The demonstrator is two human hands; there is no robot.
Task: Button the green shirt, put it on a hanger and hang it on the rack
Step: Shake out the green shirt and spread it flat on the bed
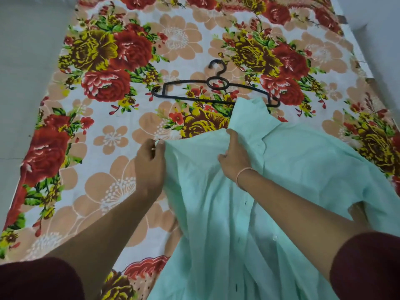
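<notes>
The pale green shirt (249,202) lies crumpled on the flowered bed, its collar pointing away from me toward the hanger. My left hand (150,163) pinches the shirt's left shoulder edge between thumb and fingers. My right hand (234,156) grips a fold of fabric just left of the button placket, near the collar. A black hanger (214,92) lies flat on the sheet beyond the shirt; the collar covers its right end. A white button (275,238) shows lower down on the placket.
The bed is covered by a floral sheet (112,126) with red, yellow and peach flowers. Grey floor (19,83) runs along the left of the bed, and a pale surface borders its right side. No rack is in view.
</notes>
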